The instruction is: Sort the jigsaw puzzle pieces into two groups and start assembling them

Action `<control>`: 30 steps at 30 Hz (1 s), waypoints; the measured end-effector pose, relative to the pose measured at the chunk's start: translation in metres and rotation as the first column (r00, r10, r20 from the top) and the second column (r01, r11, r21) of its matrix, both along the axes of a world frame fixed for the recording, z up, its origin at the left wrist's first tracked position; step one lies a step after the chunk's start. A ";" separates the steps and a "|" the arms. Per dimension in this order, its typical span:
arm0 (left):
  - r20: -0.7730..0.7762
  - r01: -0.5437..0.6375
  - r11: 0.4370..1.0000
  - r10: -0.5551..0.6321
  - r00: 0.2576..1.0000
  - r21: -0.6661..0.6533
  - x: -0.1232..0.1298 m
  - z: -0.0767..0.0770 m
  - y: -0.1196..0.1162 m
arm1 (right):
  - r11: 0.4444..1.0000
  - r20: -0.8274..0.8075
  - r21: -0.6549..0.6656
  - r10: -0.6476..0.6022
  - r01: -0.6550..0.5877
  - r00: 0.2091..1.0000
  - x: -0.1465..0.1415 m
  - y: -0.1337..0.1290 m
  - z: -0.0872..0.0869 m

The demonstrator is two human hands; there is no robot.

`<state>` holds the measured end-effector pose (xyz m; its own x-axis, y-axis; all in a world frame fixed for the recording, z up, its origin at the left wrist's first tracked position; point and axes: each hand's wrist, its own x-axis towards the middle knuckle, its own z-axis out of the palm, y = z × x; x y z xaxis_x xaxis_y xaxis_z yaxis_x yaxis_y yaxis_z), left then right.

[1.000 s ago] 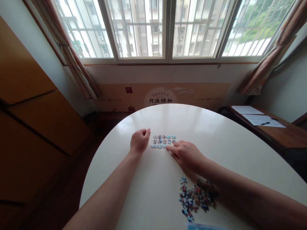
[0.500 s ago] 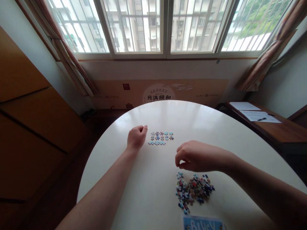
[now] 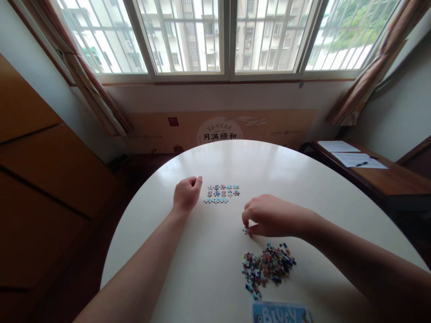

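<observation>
Domestic interior, apparently a living or dining room in a flat. Sliding windows [image 3: 230, 40] with metal bars [image 3: 269, 21] outside face an apartment block [image 3: 192, 42]; tied-back curtains [image 3: 357, 96] frame them on either side. At the left stands a flat-fronted wooden cabinet [image 3: 37, 170]. The round white table [image 3: 202, 260] is of household type and bears articles of home leisure: loose jigsaw pieces [image 3: 274, 264] and blue printed packaging [image 3: 281, 312] lettered "BLUEY". A brown side table [image 3: 411, 179] holds papers [image 3: 343, 158] and a pen [image 3: 362, 164]. Beneath the windows runs a printed panel [image 3: 218, 128] with Chinese characters.
</observation>
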<state>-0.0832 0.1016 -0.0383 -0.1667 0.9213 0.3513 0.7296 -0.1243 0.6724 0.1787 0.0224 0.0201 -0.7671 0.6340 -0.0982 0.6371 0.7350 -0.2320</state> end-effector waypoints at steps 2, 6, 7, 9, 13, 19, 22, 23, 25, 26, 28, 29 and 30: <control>-0.003 -0.003 1.000 0.003 1.000 0.004 0.000 0.001 0.000 | 0.997 0.015 0.050 -0.061 0.060 0.998 0.003 0.004 -0.001; -0.005 -0.002 1.000 0.002 1.000 -0.007 0.000 0.003 -0.001 | 0.982 0.052 0.100 -0.164 0.158 0.985 0.012 0.016 -0.003; -0.008 -0.001 1.000 0.001 1.000 -0.009 0.000 0.003 -0.001 | 0.977 0.060 0.104 -0.190 0.184 0.980 0.015 0.020 -0.004; -0.018 -0.003 1.000 0.002 1.000 -0.007 0.000 0.004 -0.001 | 0.965 0.071 0.109 -0.246 0.238 0.967 0.021 0.028 -0.004; -0.033 -0.011 1.000 0.010 0.999 -0.010 0.000 0.005 -0.001 | 0.944 0.077 0.095 -0.324 0.317 0.943 0.032 0.042 -0.005; -0.032 -0.015 1.000 0.015 0.999 -0.003 -0.001 0.003 0.000 | 0.932 0.104 0.088 -0.358 0.350 0.928 0.046 0.048 -0.001; -0.023 -0.014 1.000 0.014 1.000 -0.008 -0.001 0.003 0.000 | 0.923 0.118 0.079 -0.383 0.376 0.916 0.053 0.048 0.006; -0.024 -0.014 1.000 0.013 1.000 -0.008 -0.001 0.002 0.001 | 0.920 0.114 0.078 -0.392 0.385 0.913 0.055 0.048 0.010; -0.034 -0.012 1.000 0.012 0.999 -0.007 -0.001 0.002 0.002 | 0.913 0.098 0.076 -0.408 0.402 0.908 0.058 0.046 0.019; -0.041 -0.012 1.000 0.012 0.999 -0.005 -0.002 0.002 0.002 | 0.911 0.090 0.074 -0.412 0.406 0.907 0.059 0.044 0.024; -0.046 -0.011 1.000 0.011 0.999 0.001 -0.002 0.002 0.003 | 0.910 0.081 0.072 -0.413 0.408 0.907 0.059 0.039 0.032; -0.042 -0.010 1.000 0.010 0.999 0.003 -0.002 0.001 0.003 | 0.912 0.081 0.074 -0.408 0.403 0.909 0.058 0.035 0.035; -0.038 -0.009 1.000 0.009 0.999 0.005 -0.002 0.001 0.003 | 0.918 0.086 0.073 -0.396 0.391 0.914 0.056 0.031 0.038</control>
<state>-0.0852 0.1050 -0.0371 -0.1618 0.9182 0.3615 0.7555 -0.1205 0.6440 0.2347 0.0538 0.0576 -0.4432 0.8887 -0.1175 0.8945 0.4299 -0.1226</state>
